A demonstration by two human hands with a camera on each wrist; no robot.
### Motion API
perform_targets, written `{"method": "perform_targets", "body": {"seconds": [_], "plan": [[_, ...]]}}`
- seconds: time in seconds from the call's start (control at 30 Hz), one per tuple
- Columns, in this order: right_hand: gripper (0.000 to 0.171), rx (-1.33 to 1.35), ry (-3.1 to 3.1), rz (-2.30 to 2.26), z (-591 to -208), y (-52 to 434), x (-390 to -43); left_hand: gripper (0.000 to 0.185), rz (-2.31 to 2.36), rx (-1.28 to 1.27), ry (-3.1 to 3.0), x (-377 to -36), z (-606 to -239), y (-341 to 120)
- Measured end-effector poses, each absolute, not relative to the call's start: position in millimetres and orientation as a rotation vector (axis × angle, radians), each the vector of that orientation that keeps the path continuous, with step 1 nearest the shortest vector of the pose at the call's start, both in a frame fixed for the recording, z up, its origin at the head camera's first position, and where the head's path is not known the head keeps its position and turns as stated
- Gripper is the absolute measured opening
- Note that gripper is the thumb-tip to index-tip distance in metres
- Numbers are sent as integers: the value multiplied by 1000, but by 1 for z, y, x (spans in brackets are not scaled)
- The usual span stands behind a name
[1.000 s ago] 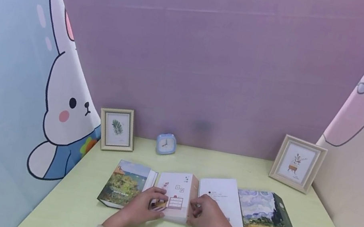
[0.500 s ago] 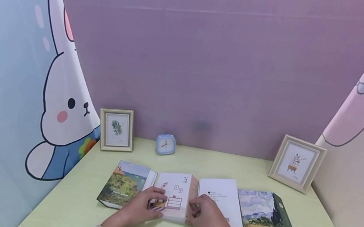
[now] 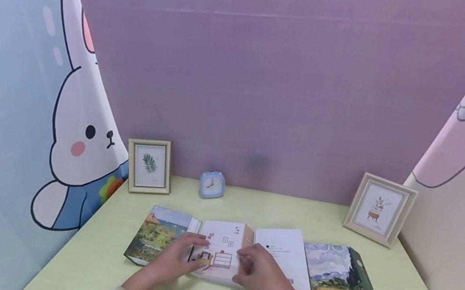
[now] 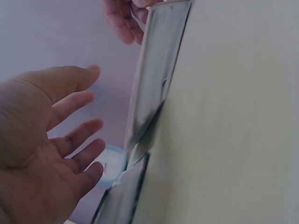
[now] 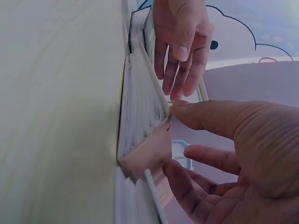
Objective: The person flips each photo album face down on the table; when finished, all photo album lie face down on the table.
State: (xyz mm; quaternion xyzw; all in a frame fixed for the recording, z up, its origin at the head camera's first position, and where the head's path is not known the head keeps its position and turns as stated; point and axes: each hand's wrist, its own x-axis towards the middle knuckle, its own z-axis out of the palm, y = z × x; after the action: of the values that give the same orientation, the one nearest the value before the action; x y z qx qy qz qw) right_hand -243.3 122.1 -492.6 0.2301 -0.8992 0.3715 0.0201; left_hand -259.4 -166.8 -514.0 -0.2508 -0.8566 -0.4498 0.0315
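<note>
A white photo album (image 3: 218,236) with a printed room scene and a pink spine (image 5: 152,151) lies between my hands. My left hand (image 3: 167,260) hovers over its left part, fingers spread and apart from it in the left wrist view. My right hand (image 3: 263,272) is at its spine side; the thumb tip appears to touch the cover's upper edge in the right wrist view, with the fingers loosely bent. A landscape photo album (image 3: 161,231) lies to the left. To the right are a white album (image 3: 284,247) with small print and a painted-sky album (image 3: 337,275).
Two picture frames, one with a leaf print (image 3: 149,166) and one with a plant print (image 3: 380,210), stand at the back corners. A blue clock (image 3: 212,184) stands near the back edge of the pale table (image 3: 295,210). Cartoon-printed cloth hangs on both sides.
My left hand has moved slightly left, lifting off the white album's left side. My right hand has shifted a little left at the spine. The albums have stayed in place.
</note>
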Motion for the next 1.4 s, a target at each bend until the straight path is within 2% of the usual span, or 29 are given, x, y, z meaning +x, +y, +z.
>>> {"method": "perform_targets", "body": {"seconds": [0.7, 1.13, 1.4], "plan": [[50, 789, -2726, 1186, -486, 74, -249, 41, -1417, -382, -2571, -265, -506, -238], [58, 837, -2773, 1155, -498, 44, -252, 51, -1496, -229, -2500, -270, -511, -286], [61, 889, -2791, 1119, -501, 28, -250, 54, -1651, -88, -2530, -274, -521, -299]]}}
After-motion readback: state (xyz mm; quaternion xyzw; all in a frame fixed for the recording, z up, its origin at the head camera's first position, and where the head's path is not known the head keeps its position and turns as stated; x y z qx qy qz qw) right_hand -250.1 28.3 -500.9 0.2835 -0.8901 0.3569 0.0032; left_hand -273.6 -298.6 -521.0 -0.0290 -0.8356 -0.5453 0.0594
